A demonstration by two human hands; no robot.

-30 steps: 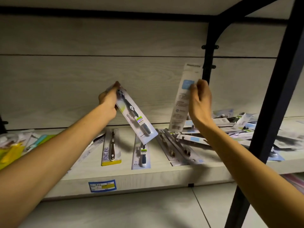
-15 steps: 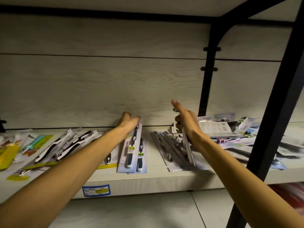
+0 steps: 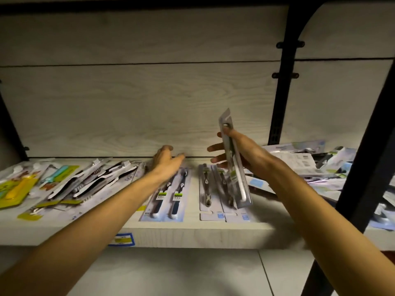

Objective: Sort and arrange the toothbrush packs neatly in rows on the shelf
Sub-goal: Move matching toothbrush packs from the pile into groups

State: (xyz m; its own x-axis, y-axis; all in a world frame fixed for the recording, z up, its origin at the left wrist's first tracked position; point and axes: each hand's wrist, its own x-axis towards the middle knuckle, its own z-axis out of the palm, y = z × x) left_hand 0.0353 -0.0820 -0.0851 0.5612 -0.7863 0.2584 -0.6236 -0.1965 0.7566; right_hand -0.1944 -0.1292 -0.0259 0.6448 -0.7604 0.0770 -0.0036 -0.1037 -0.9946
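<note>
While the left hand (image 3: 167, 162) lies flat with its fingers straight and loosely spread over the far end of the dark pair (image 3: 168, 194), two matching packs side by side at the centre of the frame, the right hand (image 3: 232, 154) holds a pack (image 3: 235, 165) on edge just right of centre, its top tilted up toward the back panel (image 3: 136, 107). The thumb seems to press one face and the spread fingers reach out behind the other, though the card hides the exact grip. Directly below it lie two grey packs (image 3: 215, 189), parallel to each other and to the dark pair, with a strip of bare shelf (image 3: 193, 228) between the two groups. At the left of the frame a loose fan of white brushes (image 3: 94, 180) overlaps yellow packs (image 3: 19, 189), and at the right, behind the black post (image 3: 284, 77), a jumbled heap (image 3: 307, 165) awaits sorting. A blue price tag (image 3: 123, 239) sits on the shelf's front lip. The step in hand looks like placing: the raised pack appears to belong with the grey pair. The next move would call for turning it flat, lowering it beside or onto that pair, and squaring its bottom edge with theirs while the left hand steadies the dark pair.
</note>
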